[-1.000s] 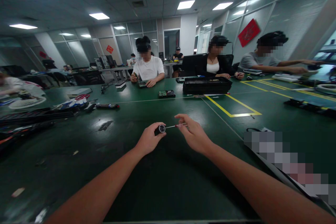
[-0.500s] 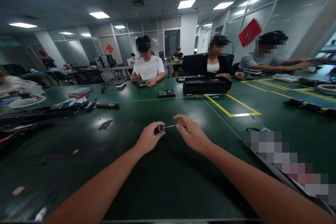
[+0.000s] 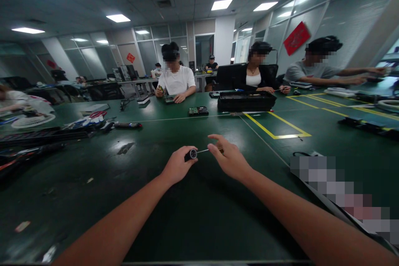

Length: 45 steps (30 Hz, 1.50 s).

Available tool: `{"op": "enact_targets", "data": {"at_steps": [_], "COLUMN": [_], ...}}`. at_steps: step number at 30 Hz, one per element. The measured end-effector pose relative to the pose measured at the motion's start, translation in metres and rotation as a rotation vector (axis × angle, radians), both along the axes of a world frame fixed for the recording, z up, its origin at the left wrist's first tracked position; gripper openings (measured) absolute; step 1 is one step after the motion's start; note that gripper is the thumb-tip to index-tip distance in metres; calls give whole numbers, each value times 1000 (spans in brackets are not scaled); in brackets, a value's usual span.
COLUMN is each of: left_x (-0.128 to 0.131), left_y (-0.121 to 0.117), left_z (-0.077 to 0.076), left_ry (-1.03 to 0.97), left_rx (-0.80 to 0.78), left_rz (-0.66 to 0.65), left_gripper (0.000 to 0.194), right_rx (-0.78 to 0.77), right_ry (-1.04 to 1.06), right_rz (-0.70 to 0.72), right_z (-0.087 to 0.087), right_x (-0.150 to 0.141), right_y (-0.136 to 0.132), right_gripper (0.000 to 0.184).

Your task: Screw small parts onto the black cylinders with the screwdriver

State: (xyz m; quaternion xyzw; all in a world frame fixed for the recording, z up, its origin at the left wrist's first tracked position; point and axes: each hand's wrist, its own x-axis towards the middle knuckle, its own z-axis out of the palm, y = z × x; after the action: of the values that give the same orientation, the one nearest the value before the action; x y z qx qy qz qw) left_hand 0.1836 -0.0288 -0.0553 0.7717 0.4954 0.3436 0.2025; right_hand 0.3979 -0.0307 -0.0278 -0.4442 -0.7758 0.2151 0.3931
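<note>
My left hand (image 3: 177,165) is closed round a small black cylindrical part (image 3: 193,154), whose round, silver-rimmed end faces me. Its inside is too small to make out. Across from it, my right hand (image 3: 232,161) holds a thin screwdriver (image 3: 203,151) with the thumb and fingers curled about its handle, the index finger lifted. The metal shaft points left, its tip at the side of the black part. Most of the handle is hidden by my fingers. Both hands are above the green table (image 3: 199,224).
Ahead lie a circuit board (image 3: 198,110) and a long black bin (image 3: 246,101). Tools and a dark pen-like tool (image 3: 127,125) are on the left. A blurred-out sheet (image 3: 339,195) lies right. A person in a white shirt (image 3: 176,80) sits opposite, others to the right.
The black part has shifted slightly right and turned a little in my left hand. My right fingers have moved on the screwdriver handle, with the index finger a bit higher.
</note>
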Motion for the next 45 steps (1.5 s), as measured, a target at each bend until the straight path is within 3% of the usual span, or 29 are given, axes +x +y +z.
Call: {"op": "enact_targets", "data": {"at_steps": [3,8,13,16,18,23,35,42,45], "left_x": [1,3,3,3,3,3,6,4,4], "left_y": [-1,-1,-3,-4,-3,0,-4,-4,-3], "left_z": [1,0,6,9,8,3,6,5,5], "left_ry": [2,-1,9,46,71,93,42,6,16], "left_rx": [-5,-10,-2,49,38,-3,-18,-2,4], "left_rz": [-15,-6,42,1,2,-9,-19,8,7], "left_gripper": [32,31,31,32,34,35,34,35,35], "right_rx": [6,-22,-177,-370,-419,-311,-166,-108,-58], "right_ry": [-15,85,379,695,778,698,486,190,171], "right_rz": [-59,-29,-14,-71,-136,-160,-67,-257,-203], "right_z": [0,2,-3,-11,-17,-22,-10,2,2], "right_x": [1,-1,-5,-4,-2,0,-3,2,2], "right_y": [2,-4,4,16,23,26,13,4,3], "right_gripper": [33,28,22,29,27,30,33,45,36]}}
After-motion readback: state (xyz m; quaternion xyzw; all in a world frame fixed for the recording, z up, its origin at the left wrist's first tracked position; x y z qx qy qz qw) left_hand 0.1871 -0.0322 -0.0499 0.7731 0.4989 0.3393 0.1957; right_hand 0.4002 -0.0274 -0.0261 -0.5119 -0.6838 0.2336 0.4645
